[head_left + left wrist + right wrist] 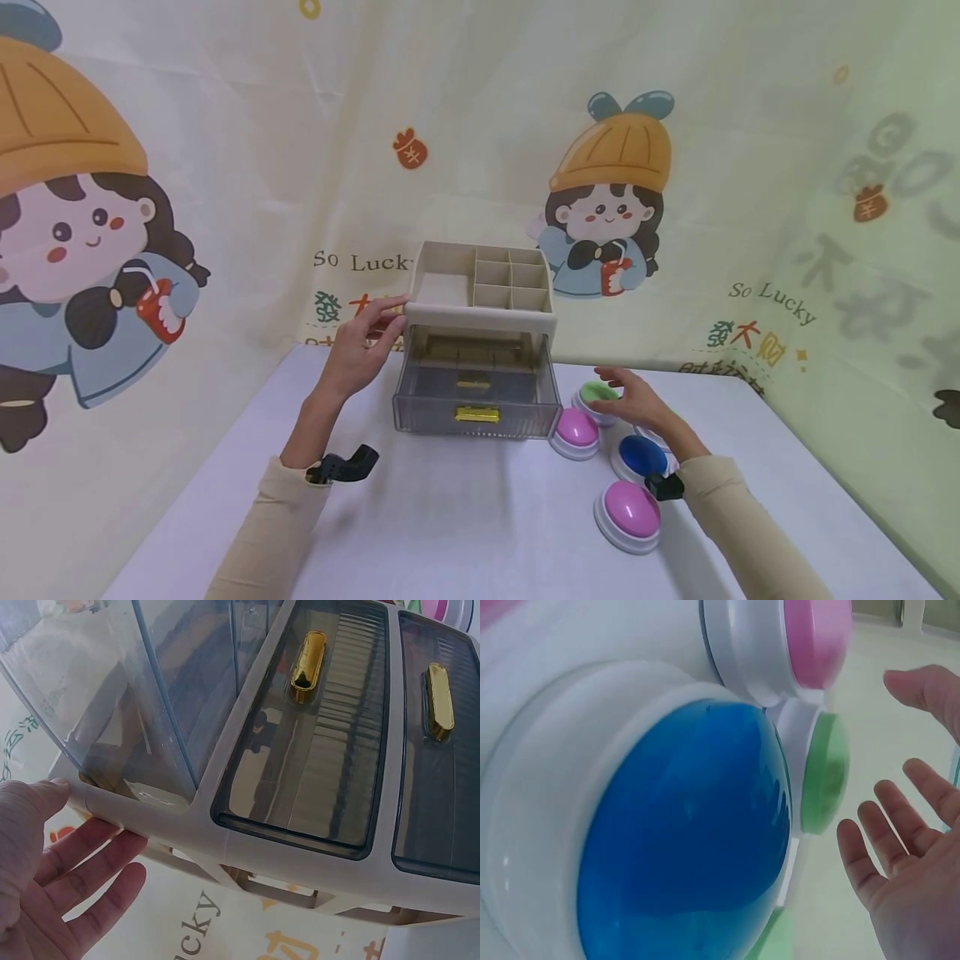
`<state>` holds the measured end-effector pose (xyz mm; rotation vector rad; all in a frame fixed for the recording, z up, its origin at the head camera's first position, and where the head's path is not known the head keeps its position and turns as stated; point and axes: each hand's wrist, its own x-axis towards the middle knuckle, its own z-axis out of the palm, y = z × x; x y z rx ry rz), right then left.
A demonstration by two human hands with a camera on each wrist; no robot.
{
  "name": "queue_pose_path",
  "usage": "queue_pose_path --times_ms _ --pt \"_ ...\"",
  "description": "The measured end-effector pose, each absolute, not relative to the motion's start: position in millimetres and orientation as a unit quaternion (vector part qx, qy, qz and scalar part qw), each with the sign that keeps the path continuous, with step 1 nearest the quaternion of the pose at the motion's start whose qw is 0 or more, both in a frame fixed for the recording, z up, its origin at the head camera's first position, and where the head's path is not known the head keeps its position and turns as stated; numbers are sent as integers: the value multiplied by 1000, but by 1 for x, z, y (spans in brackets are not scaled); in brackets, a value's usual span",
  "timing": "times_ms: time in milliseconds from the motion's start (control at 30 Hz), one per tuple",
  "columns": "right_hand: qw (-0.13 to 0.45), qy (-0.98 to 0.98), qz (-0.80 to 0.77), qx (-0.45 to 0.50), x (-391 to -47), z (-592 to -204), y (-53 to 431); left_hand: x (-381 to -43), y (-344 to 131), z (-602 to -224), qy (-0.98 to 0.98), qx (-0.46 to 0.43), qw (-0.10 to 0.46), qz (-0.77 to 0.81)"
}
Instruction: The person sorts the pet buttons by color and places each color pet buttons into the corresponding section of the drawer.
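Observation:
A beige desktop organizer (480, 315) stands at the middle of the table, its clear grey top drawer (435, 414) pulled out by a gold handle side toward me. At its upper left corner is my left hand (360, 348); the thumb touches the front frame and the fairly straight fingers lie along the side. Two lower drawers (311, 750) are closed in the left wrist view. My right hand (637, 402), fingers spread and holding nothing, hovers over round push buttons. Nearest it are a green button (597, 392), a pink button (577, 427) and a blue button (690, 832).
Another pink button (632, 510) sits nearer me on the white table (442, 533). A further green-topped button is mostly hidden behind my right hand. The organizer's top has several open compartments (528, 273). A printed cloth (480, 100) hangs behind the table.

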<state>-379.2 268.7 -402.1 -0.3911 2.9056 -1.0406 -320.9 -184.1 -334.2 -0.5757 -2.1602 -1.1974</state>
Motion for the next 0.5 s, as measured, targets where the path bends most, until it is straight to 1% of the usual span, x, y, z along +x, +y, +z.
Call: queue_pose_path --times_ms 167,500 --pt "29 931 -340 -131 -385 -404 271 -321 -184 -334 -814 -215 298 -451" --pt "62 933 -337 -109 -393 -409 273 -323 -184 -335 -814 -213 296 -453"
